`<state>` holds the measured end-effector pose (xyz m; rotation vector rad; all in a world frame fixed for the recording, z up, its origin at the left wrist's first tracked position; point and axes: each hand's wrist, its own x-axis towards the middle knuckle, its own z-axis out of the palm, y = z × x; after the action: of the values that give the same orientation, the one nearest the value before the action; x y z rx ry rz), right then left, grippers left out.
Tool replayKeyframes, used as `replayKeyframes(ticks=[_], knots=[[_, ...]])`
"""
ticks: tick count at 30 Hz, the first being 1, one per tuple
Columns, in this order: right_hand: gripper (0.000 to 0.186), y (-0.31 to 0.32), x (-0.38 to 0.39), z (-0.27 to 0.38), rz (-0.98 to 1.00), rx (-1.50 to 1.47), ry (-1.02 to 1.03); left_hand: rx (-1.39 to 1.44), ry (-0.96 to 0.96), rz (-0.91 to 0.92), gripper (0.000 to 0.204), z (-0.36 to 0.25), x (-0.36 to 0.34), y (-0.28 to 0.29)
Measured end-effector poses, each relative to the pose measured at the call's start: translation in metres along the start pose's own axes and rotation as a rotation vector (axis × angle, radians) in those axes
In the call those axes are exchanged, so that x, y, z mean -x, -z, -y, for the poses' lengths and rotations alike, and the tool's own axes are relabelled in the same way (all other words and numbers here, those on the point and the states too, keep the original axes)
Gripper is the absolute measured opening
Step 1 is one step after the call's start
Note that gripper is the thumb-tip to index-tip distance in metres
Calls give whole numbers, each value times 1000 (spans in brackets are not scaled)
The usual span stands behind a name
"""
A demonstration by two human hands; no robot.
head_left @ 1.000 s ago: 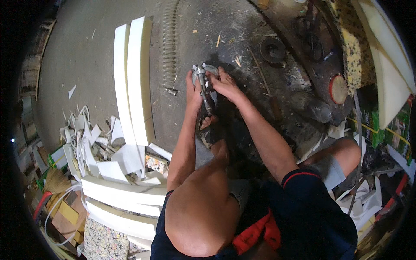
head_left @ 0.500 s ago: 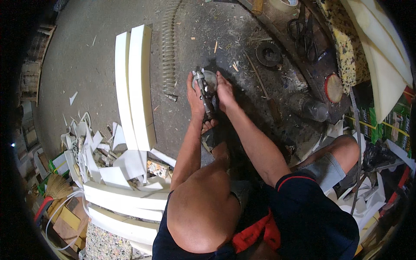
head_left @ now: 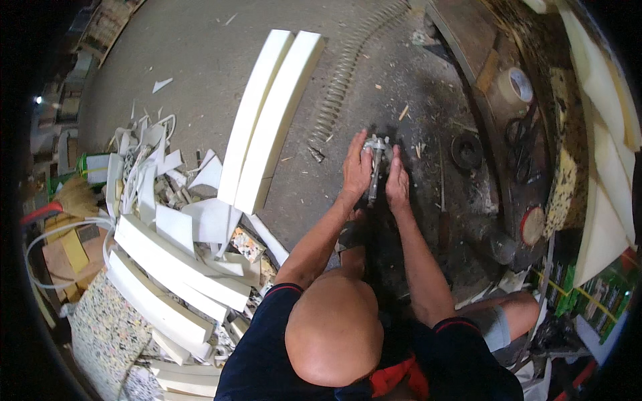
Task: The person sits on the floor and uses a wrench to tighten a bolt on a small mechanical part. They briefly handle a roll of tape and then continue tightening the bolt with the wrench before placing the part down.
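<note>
A metal spray gun (head_left: 376,167) with a pale, cloudy cup is cradled between my two hands, just above the floor in front of my foot. My left hand (head_left: 358,166) presses along its left side, fingers pointing forward. On the other side, my right hand (head_left: 398,179) lies against the cup with its fingers together and extended. The gun's slim body and handle show in the gap between the palms. Whether it rests on the floor, I cannot tell.
A coiled air hose (head_left: 334,93) with a metal fitting and two long white foam strips (head_left: 271,120) lie to the left. Foam offcuts (head_left: 174,227) pile nearer. At right, a low wooden bench (head_left: 465,40) bears a tape roll (head_left: 515,87) and scissors (head_left: 520,134); a clear jar (head_left: 501,247) lies near.
The head view has swung, so the scene has shifted and tilted. Both hands stay around the spray gun; my right palm has turned more upright beside it.
</note>
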<state>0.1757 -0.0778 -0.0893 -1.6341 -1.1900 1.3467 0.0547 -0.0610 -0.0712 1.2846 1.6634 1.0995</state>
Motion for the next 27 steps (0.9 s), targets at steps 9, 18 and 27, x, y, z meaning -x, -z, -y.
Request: replayKeyframes(ticks=[9, 18, 27], knots=[[89, 19, -16, -11, 133, -318, -251, -2, 32, -21, 46, -6, 0, 3], [96, 18, -16, 2, 265, -517, -433, 36, 23, -32, 45, -7, 1, -1], [90, 14, 7, 16, 180, -509, -253, 85, -24, -70, 43, 1, 4, -5]])
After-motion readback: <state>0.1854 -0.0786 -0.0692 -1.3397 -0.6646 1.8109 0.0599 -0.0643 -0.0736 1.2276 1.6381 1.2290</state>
